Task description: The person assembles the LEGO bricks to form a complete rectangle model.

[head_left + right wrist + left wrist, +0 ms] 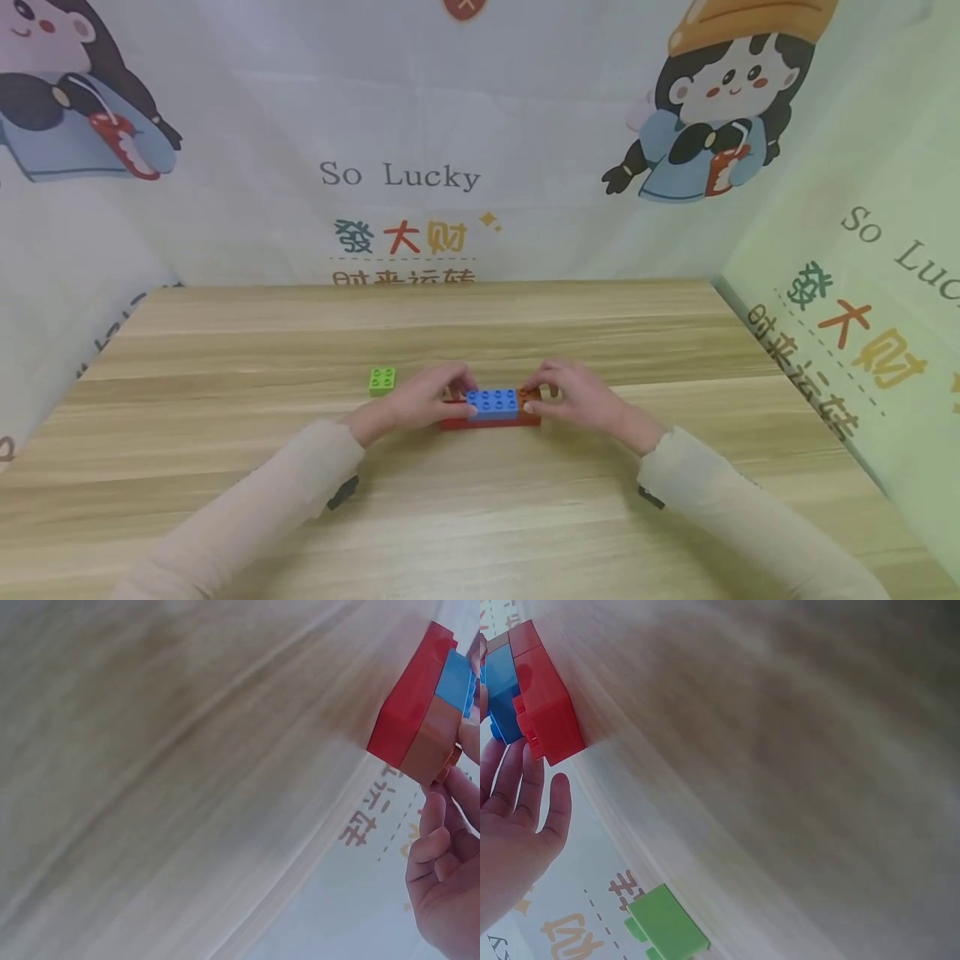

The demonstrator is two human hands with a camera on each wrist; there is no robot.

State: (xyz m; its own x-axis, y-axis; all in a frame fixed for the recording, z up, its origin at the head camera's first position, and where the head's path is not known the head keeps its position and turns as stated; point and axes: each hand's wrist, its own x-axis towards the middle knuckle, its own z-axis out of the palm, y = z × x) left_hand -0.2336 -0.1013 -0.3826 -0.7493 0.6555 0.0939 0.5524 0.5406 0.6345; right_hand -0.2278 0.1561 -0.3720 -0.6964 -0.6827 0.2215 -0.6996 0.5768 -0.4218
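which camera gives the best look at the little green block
The left wrist view: the green block fills the lower edge, large, with its side studs clear, apart from the left hand. The head view shows the same block small, lying on the table left of the hands. The right wrist view misses it.

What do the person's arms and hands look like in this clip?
Both arms wear long, close-fitting cream sleeves reaching the wrists. A small dark device sits under each wrist. The left hand and right hand are bare: no gloves or rings visible.
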